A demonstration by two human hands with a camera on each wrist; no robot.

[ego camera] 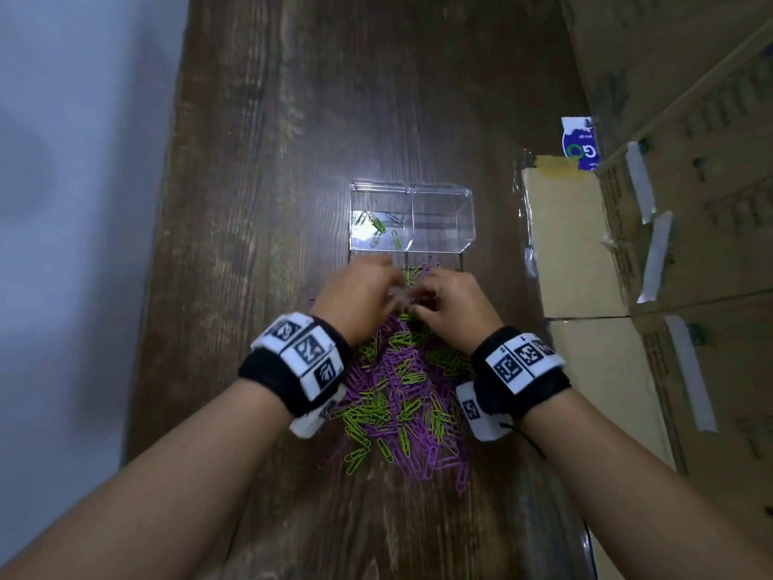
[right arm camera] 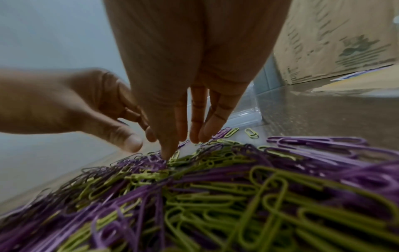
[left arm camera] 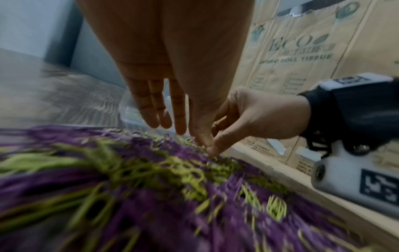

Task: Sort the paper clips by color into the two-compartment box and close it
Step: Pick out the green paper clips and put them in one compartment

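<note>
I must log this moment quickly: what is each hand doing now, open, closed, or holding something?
Left hand: open, fingers straight over the paper clips, holding nothing visible.
Right hand: open, fingers straight, tips touching the pile.

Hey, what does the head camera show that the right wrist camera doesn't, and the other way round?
Only the head view shows the whole clear box, with a few green clips in its left compartment and nothing visible in the right one, plus both wristbands. Only the right wrist view shows the right hand with fingertips down on the pile's far edge. Both show the mixed purple and green clip pile, the left hand and cardboard boxes.
</note>
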